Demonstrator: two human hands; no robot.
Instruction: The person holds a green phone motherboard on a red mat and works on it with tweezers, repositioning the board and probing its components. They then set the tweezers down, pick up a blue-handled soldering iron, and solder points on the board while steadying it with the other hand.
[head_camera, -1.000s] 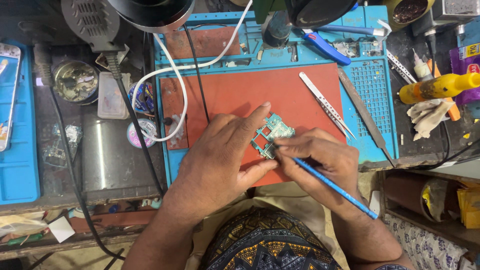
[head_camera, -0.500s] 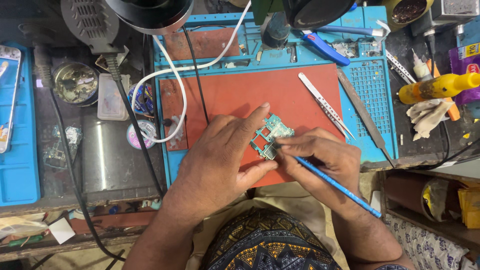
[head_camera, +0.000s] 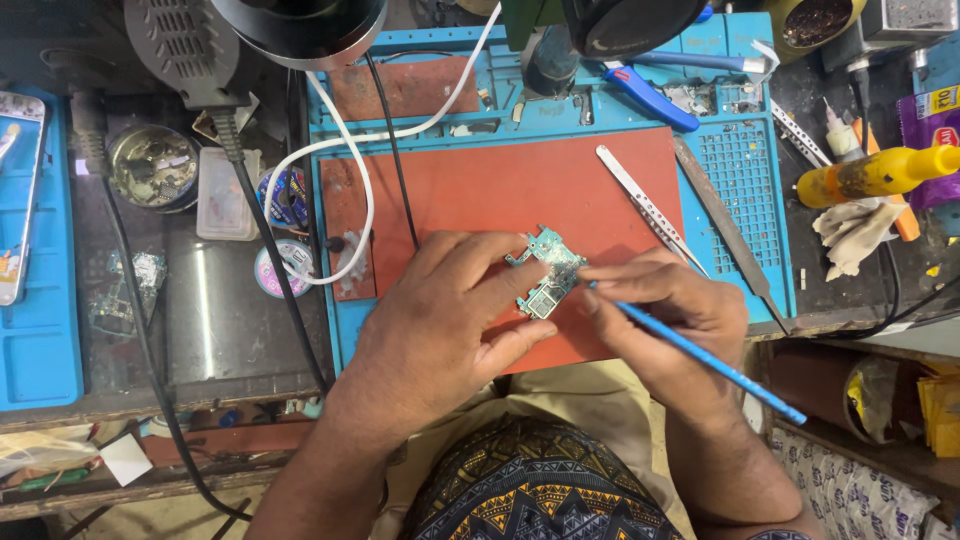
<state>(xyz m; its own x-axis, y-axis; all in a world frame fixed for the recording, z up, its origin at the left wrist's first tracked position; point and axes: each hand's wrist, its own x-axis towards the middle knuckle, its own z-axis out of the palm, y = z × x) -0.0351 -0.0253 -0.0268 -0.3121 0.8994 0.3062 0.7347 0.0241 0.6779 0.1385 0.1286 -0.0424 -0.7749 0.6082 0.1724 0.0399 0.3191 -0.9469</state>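
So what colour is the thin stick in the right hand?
Blue stick, seen in the head view.

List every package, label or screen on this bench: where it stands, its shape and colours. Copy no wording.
Purple packet: far right edge, flat, with a yellow and red label patch.
Yellow bottle: right, lying on its side, stained dark.
Phone: far left edge, upright rectangle, pale front with coloured marks.

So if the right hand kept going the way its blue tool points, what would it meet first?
Probably the green circuit board, where the blue tool in the right hand already has its tip; past that, the left hand's fingers.
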